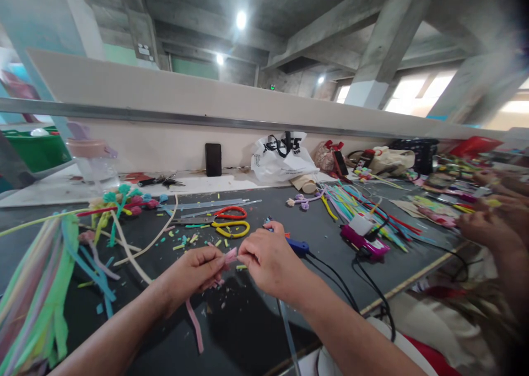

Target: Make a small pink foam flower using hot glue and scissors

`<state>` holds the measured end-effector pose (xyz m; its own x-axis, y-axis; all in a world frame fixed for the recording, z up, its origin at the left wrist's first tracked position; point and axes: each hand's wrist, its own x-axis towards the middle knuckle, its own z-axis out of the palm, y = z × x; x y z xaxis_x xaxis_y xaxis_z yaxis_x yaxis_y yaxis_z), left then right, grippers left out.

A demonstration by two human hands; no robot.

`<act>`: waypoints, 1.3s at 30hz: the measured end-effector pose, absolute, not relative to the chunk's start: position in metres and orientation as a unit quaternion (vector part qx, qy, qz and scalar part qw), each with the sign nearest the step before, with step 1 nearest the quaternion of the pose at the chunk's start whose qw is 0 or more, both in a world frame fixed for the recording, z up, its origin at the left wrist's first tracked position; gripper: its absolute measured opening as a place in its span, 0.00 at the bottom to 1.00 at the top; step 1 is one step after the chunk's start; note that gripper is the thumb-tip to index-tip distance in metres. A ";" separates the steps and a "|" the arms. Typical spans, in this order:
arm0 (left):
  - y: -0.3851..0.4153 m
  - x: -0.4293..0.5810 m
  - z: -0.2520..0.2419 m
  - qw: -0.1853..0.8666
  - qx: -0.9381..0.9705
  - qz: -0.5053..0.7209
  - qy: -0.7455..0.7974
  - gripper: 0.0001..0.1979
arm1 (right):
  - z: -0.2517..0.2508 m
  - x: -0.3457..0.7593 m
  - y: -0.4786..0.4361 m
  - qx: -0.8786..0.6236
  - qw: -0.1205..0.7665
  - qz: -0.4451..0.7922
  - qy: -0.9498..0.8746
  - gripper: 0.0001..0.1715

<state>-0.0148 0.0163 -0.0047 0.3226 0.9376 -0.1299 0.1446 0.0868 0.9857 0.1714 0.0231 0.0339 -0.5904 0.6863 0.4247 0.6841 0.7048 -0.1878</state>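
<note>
My left hand [198, 268] pinches a pink fuzzy strip, which looks like a pipe cleaner [230, 256], over the middle of the table. Closed fingertips of my right hand [270, 260] meet the strip's other end. A pink tail [194, 326] hangs below my left hand. Behind my right hand lies a blue tool with a black cord, perhaps a glue gun [298, 247], partly hidden. Scissors [231, 221] with red and yellow handles rest just beyond both hands, among small cut scraps [192, 238]. A translucent stick [288, 332] shows below my right wrist.
Coloured fuzzy strips [37, 288] hang at left beside twisted pieces [119, 205] and a bottle [93, 161]. A phone [213, 160] leans on the divider; a white bag [283, 156] stands right of it. A purple power strip [366, 242] trails cords. Another person's hands [481, 227] work at far right.
</note>
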 end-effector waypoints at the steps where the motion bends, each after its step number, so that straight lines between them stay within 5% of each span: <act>1: 0.016 -0.015 -0.005 0.566 0.588 0.339 0.469 0.20 | 0.034 0.172 0.023 -0.380 0.231 -0.008 -0.896 0.09; 39: 0.013 -0.020 0.003 0.435 0.727 0.267 0.459 0.15 | 0.030 0.167 0.021 -0.371 0.198 -0.032 -0.907 0.08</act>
<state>-0.0196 0.0133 0.0027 0.4365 0.8996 -0.0114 0.4346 -0.1997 0.8782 0.1675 0.0207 0.0296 -0.6466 0.6599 0.3827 0.6852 0.7229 -0.0889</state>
